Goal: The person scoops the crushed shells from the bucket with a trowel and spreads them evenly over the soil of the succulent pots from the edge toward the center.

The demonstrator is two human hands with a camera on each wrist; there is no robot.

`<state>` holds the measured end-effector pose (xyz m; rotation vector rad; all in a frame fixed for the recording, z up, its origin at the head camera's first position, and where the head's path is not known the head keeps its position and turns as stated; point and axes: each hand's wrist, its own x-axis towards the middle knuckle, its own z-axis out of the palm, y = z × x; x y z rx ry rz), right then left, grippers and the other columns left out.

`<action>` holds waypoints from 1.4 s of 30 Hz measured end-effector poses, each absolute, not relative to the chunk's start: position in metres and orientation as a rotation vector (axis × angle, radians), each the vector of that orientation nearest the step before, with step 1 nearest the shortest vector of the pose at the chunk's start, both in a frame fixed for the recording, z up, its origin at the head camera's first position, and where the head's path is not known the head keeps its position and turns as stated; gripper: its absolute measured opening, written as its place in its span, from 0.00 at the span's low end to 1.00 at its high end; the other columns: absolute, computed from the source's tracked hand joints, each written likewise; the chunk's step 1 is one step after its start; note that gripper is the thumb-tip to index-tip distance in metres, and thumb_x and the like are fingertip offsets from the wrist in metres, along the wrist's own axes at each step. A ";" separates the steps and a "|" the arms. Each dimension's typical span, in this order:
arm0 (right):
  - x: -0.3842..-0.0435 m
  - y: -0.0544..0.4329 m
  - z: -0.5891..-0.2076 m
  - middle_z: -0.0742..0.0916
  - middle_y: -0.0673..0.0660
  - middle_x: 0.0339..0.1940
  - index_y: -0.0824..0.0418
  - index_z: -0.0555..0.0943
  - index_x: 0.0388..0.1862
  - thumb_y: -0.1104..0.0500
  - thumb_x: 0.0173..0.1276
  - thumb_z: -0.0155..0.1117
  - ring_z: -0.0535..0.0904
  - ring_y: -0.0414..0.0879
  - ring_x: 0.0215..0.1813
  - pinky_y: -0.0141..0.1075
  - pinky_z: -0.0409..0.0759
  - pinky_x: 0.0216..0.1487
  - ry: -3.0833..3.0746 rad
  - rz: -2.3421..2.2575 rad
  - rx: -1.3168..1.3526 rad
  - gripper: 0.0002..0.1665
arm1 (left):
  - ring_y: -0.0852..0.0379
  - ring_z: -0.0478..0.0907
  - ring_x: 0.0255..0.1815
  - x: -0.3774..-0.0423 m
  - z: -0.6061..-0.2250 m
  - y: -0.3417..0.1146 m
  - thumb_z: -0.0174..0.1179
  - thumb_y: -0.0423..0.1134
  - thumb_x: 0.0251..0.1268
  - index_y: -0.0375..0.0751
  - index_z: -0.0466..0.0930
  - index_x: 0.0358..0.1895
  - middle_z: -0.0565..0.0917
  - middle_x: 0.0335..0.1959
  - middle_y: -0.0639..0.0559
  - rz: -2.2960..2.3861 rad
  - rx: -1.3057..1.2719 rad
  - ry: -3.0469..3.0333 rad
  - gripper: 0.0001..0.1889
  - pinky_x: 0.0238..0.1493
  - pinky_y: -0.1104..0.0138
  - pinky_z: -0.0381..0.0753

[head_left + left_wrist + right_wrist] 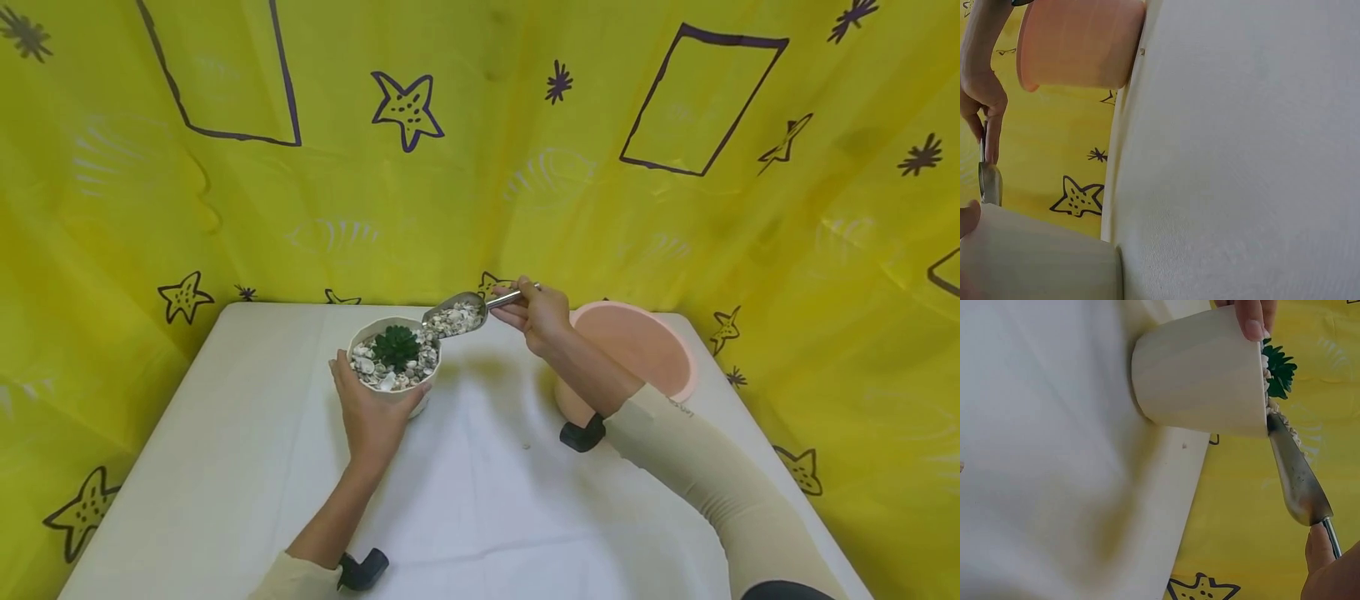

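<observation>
A cream plant pot (395, 394) stands on the white table, filled to near its rim with pale shell pieces (364, 365) around a green succulent (397, 346). My left hand (375, 417) grips the pot from the near side, thumb on the right and fingers round the left. My right hand (542, 315) holds a metal scoop (1300, 481) by its thin handle. The scoop carries a heap of shell pieces (459, 317), and its tip lies right at the pot's right rim, tilted down toward the succulent.
A pink tub (678, 358) stands at the table's back right, partly behind my right forearm. One small shell bit (527, 446) lies on the white table (480, 517). A yellow curtain (465, 192) with drawn stars hangs just behind the table's back edge.
</observation>
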<state>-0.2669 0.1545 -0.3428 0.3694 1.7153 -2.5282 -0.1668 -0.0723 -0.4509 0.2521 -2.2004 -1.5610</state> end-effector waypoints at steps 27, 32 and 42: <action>-0.268 0.154 -0.342 0.77 0.76 0.70 0.75 0.72 0.63 0.57 0.88 0.48 0.90 0.55 0.48 0.42 0.88 0.49 1.748 -2.531 0.380 0.21 | 0.33 0.57 0.80 -0.179 -0.455 -0.116 0.86 0.41 0.46 0.32 0.49 0.84 0.59 0.81 0.31 -1.606 -0.024 -2.364 0.65 0.77 0.37 0.59; -0.268 0.153 -0.341 0.78 0.76 0.70 0.74 0.72 0.61 0.57 0.88 0.48 0.89 0.57 0.50 0.42 0.88 0.48 1.746 -2.531 0.383 0.19 | 0.35 0.54 0.82 -0.182 -0.453 -0.124 0.85 0.44 0.49 0.36 0.45 0.85 0.55 0.83 0.35 -1.640 -0.068 -2.436 0.66 0.77 0.37 0.59; -0.268 0.153 -0.341 0.80 0.74 0.68 0.73 0.71 0.62 0.57 0.88 0.49 0.91 0.53 0.46 0.42 0.88 0.48 1.742 -2.529 0.387 0.19 | 0.35 0.48 0.84 -0.191 -0.452 -0.140 0.83 0.44 0.53 0.37 0.41 0.86 0.51 0.85 0.36 -1.667 -0.180 -2.532 0.66 0.78 0.36 0.53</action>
